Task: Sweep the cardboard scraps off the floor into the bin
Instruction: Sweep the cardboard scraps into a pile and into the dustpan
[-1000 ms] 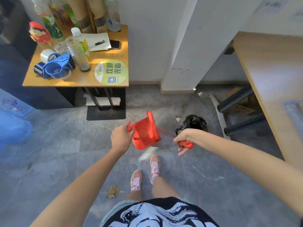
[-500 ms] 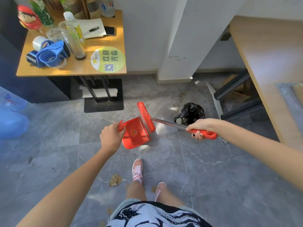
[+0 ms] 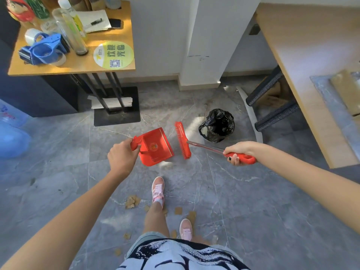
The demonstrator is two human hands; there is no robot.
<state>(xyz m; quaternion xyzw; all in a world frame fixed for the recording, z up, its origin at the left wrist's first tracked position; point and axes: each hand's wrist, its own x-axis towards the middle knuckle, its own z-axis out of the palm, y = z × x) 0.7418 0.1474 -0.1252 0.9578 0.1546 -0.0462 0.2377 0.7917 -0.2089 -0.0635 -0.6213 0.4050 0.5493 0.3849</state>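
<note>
My left hand (image 3: 121, 156) grips the handle of a red dustpan (image 3: 155, 146), held above the grey floor. My right hand (image 3: 238, 152) grips the red handle of a small red broom (image 3: 183, 140), whose brush head hangs just right of the dustpan, apart from it. A black bin bag (image 3: 217, 125) stands open on the floor beyond the broom. Several brown cardboard scraps (image 3: 132, 201) lie on the floor around my feet, closer to me than both tools.
A wooden side table (image 3: 81, 63) with bottles, a blue tape dispenser and a round sticker stands at the back left. A white pillar (image 3: 206, 45) is behind the bag. A long wooden table (image 3: 303, 78) runs along the right. Blue water jugs (image 3: 9, 139) sit at the far left.
The broom has come away from the dustpan and my right hand has swung it out to the right. My view has stepped back, bringing more scraps into sight near my feet.
</note>
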